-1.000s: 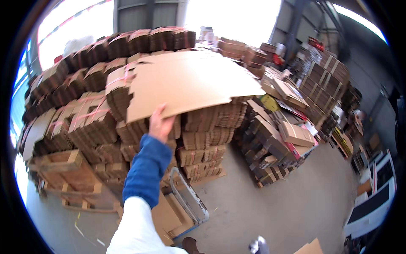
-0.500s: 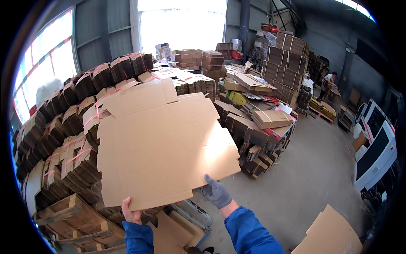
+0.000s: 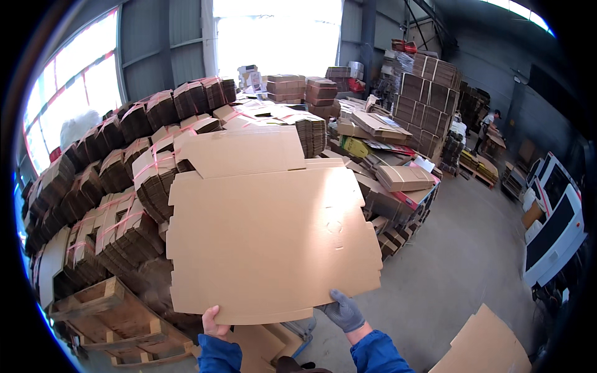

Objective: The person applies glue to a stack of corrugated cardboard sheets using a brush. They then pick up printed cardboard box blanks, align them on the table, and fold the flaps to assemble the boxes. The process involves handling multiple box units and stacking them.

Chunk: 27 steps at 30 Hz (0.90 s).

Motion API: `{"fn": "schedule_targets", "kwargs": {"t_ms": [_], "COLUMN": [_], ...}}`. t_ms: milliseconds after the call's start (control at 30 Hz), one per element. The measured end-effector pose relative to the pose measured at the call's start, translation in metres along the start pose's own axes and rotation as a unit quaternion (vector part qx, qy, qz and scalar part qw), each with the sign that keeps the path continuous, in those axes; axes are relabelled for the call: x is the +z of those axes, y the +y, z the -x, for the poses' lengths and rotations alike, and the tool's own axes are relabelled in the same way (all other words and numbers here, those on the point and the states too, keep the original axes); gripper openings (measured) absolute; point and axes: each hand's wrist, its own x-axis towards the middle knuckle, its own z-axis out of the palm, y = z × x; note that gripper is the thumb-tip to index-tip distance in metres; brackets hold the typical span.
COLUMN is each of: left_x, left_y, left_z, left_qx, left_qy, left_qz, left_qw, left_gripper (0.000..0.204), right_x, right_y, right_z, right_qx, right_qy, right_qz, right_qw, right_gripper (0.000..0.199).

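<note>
A large flat brown cardboard sheet (image 3: 273,242), die-cut with notched edges and a flap at its far side, is held up in front of me. My bare left hand (image 3: 214,323) grips its near edge toward the left, thumb on top. Farther right along that edge, my right hand (image 3: 343,311) in a grey glove pinches it, thumb on the upper face. The fingers of both hands are mostly hidden under the sheet. Below it, more cardboard (image 3: 255,348) lies near a blue-edged metal frame (image 3: 305,339), partly covered.
Strapped bundles of flattened boxes (image 3: 124,230) are piled at left, above a wooden pallet (image 3: 118,323). Mixed cardboard (image 3: 404,178) is heaped right of centre. Another sheet (image 3: 488,345) lies lower right, white machine panels (image 3: 553,233) stand at right, and a person (image 3: 488,127) works far off.
The cardboard sheet has swung rightward and squared up, its near edge now lower in view. Both hands have moved right and down with it, keeping hold. The view has shifted slightly.
</note>
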Motion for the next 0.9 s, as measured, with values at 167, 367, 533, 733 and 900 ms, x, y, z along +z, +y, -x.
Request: {"fn": "schedule_targets", "kwargs": {"t_ms": [167, 367, 533, 733, 900], "left_x": [0.037, 0.043, 0.076, 0.127, 0.158], "left_y": [-0.051, -0.122, -0.191, -0.268, -0.322], "left_z": [-0.018, -0.029, 0.009, 0.077, 0.215], "left_qx": [-0.084, -0.095, -0.150, -0.400, -0.491], "left_qy": [-0.090, -0.221, -0.185, -0.315, -0.295], "left_qz": [-0.060, -0.214, -0.244, -0.111, -0.136], "left_qw": [0.991, 0.947, 0.940, 0.854, 0.809], "left_gripper": [0.055, 0.054, 0.049, 0.052, 0.050], "right_x": [-0.034, -0.053, -0.064, -0.050, -0.032], "right_y": [-0.033, -0.051, -0.041, -0.011, 0.042], "right_z": [0.074, 0.171, 0.295, 0.438, 0.583], "right_qx": [-0.076, -0.225, -0.341, -0.470, -0.558], "right_qy": [0.089, 0.137, 0.185, 0.253, 0.319], "right_qz": [-0.065, -0.106, -0.113, -0.126, -0.151], "right_qw": [0.991, 0.959, 0.915, 0.836, 0.751], "right_gripper": [0.050, 0.044, 0.047, 0.045, 0.045]}}
